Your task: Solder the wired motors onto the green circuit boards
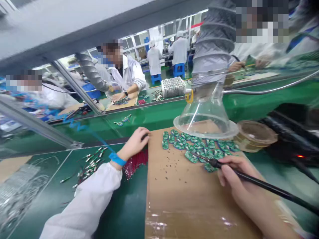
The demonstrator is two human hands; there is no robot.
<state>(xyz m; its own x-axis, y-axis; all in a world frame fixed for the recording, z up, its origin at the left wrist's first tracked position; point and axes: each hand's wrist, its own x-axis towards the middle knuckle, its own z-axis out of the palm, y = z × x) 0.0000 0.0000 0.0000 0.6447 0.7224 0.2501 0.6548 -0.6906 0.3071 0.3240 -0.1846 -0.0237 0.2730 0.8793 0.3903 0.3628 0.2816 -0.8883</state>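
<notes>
My right hand (239, 179) is closed around the black handle of a soldering iron (264, 184), held like a pen. Its metal tip points left, over a cluster of small green circuit boards (196, 146) on a cardboard sheet (179, 202). My left hand (137, 141), with a blue band at the wrist, is at the sheet's upper left edge. Its fingers curl together around something dark and small that I cannot make out. Just under this hand lies a bundle of thin red wires (136, 162). Small dark specks are scattered on the cardboard below the boards.
A clear fume hood (205, 116) hangs low over the boards. Right of it stand a round tub (256, 134) and a black device (294, 139) with a red light. Metal-ended parts (93, 162) lie left on the green table. Co-workers sit beyond the metal frame.
</notes>
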